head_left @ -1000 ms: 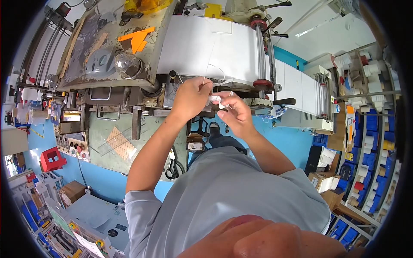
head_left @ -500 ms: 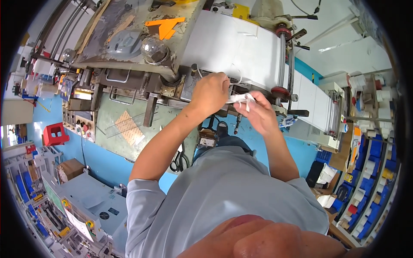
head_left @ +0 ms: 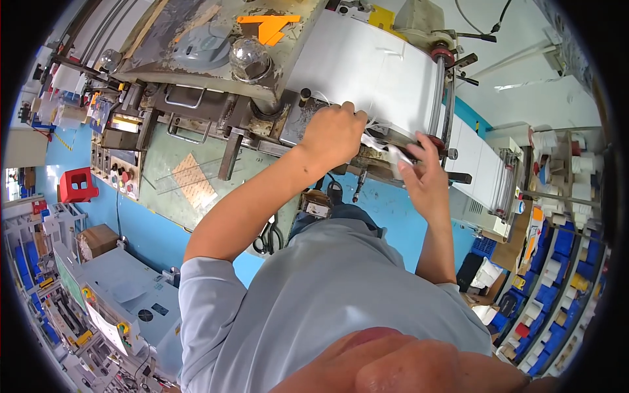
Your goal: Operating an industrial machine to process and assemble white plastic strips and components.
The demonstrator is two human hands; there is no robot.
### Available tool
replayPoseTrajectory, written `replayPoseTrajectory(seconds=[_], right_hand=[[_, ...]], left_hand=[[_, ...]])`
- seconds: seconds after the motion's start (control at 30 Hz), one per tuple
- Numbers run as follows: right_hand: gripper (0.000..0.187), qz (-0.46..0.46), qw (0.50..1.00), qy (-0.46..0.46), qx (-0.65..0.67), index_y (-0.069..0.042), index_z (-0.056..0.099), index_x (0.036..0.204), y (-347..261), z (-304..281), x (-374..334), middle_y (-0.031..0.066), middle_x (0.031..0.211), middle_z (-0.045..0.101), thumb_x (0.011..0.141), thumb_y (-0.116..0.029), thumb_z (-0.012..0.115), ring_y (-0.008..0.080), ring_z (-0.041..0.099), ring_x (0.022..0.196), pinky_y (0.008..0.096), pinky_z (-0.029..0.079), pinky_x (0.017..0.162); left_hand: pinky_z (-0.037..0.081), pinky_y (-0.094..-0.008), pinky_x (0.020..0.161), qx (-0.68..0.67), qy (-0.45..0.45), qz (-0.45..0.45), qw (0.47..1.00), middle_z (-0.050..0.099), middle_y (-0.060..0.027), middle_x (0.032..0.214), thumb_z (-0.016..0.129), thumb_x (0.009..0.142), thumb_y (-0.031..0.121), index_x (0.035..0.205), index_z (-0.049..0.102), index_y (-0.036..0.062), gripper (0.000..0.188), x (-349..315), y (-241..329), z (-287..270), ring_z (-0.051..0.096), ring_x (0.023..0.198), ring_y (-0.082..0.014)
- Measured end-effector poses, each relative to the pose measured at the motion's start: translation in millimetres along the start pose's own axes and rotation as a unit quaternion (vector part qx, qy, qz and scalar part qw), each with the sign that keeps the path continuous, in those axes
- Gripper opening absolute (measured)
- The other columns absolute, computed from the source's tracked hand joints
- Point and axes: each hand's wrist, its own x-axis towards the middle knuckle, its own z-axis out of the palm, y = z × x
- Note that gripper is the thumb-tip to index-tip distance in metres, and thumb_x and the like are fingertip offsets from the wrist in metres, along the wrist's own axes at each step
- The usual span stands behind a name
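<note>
In the head view my left hand [head_left: 334,134] is curled closed at the front edge of the machine, holding one end of a crumpled white strip [head_left: 375,141]. Thin white strands trail off beyond its knuckles. To the right, my right hand [head_left: 426,177] has its thumb and fingers apart. The strip's loose, slightly blurred end hangs beside its fingertips. Just beyond both hands, a wide white sheet [head_left: 363,72] lies across the machine, running to a metal roller bar [head_left: 442,92] with red collars.
Left of the hands stands a worn metal press plate [head_left: 209,88] bearing orange pieces [head_left: 269,27] and a domed metal post [head_left: 249,60]. Below it, a green bench [head_left: 164,167] carries a tan patterned sheet [head_left: 194,181]. Black-handled scissors [head_left: 268,238] lie near my body.
My right hand has moved right, its fingers spreading away from the strip it was touching. My left hand stays closed on the strip and has shifted slightly right in view.
</note>
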Motion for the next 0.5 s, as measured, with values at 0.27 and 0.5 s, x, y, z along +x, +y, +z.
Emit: replayPoseTrajectory(seconds=[0.27, 0.5], right_hand=[[0.036, -0.219, 0.974, -0.052, -0.010, -0.004, 0.061, 0.115, -42, 32, 94, 0.0132, 0.097, 0.068, 0.084, -0.022, 0.068, 0.0227, 0.066, 0.081, 0.0300, 0.053, 0.069], [0.038, -0.196, 0.863, -0.306, -0.350, -0.006, 0.067, 0.108, -57, 121, 195, 0.0148, 0.092, 0.070, 0.080, -0.032, 0.067, 0.0319, 0.068, 0.082, 0.0391, 0.053, 0.075]], left_hand=[[0.054, -0.0394, 0.065, 0.011, 0.025, 0.018, 0.999, 0.062, -0.0167, 0.082, 0.059, 0.070, 0.007, 0.083, 0.063, -0.0007, 0.015, 1, 2, 10, 0.066, 0.073, -0.0310], [0.054, -0.0383, 0.066, 0.041, 0.030, 0.030, 0.998, 0.063, -0.0160, 0.085, 0.058, 0.074, 0.011, 0.089, 0.065, -0.0003, 0.020, 0, 4, 18, 0.066, 0.076, -0.0285]])
